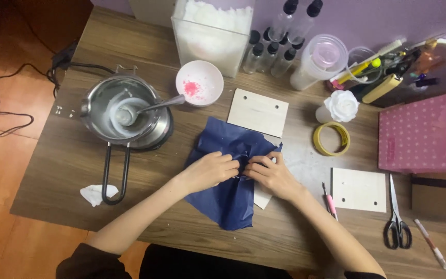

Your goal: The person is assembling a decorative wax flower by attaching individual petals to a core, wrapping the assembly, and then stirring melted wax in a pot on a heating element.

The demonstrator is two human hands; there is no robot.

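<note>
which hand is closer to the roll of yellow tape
Right. The right hand pinches the blue paper just left of the tape roll; the left hand sits farther left across the paper.

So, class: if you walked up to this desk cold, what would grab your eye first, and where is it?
Dead centre, the dark blue tissue paper stands out, with the left hand and right hand pinching its gathered middle. To the left sits a steel pot with a spoon in it. A pink dotted box glows at the right edge.
</note>
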